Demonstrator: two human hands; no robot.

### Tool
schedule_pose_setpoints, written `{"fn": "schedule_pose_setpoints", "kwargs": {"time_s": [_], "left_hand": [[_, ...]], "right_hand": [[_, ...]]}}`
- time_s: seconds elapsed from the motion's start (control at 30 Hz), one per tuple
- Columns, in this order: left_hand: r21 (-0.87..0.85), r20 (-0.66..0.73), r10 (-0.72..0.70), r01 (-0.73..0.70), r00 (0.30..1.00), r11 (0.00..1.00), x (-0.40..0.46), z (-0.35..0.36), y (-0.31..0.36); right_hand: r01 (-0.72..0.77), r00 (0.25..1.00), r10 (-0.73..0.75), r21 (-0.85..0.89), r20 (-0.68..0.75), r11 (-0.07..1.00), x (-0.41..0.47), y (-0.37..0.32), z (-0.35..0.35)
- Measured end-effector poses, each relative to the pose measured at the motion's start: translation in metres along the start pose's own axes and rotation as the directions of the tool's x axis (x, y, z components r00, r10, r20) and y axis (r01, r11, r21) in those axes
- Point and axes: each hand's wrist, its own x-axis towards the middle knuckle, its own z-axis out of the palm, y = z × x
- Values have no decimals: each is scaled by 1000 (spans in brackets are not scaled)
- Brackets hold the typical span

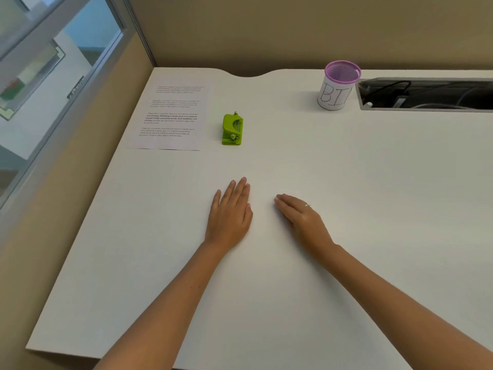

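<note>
My left hand (pixel 230 213) lies flat on the white desk (pixel 346 209), fingers straight and together, holding nothing. My right hand (pixel 302 217) rests palm down beside it, a ring on one finger, also holding nothing. A small green hole punch (pixel 232 129) sits farther back, well beyond my left fingertips. To its left lies a printed sheet of paper (pixel 173 116) with several paragraphs of text. A purple mesh cup (pixel 338 85) wrapped in white paper with hand-written letters "BI" stands at the back right.
A rectangular cable slot (pixel 426 94) with black wires opens in the desk behind the cup. Tan partition walls close the back and left sides. A window (pixel 53 62) is at the upper left. The desk's left edge runs diagonally.
</note>
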Motion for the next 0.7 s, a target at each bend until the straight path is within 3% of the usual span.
{"fn": "schedule_pose_setpoints", "kwargs": {"time_s": [0.07,0.3,0.37,0.43,0.7], "left_hand": [[4,2,9,-9,1000,1000,2,-1,0],[-3,7,48,-48,999,999,10,-1,-2],[-14,3,56,-56,998,998,11,-1,-2],[-26,-5,61,-61,998,998,12,-1,-2],[-36,6,65,-65,998,997,12,-1,-2]], "right_hand": [[14,988,-9,-32,156,999,1,-3,3],[-11,970,43,-136,239,991,12,-25,0],[10,953,83,-303,292,953,14,-28,-5],[37,950,88,-388,299,921,18,-32,-7],[-4,956,133,-444,261,896,30,-40,-6]]}}
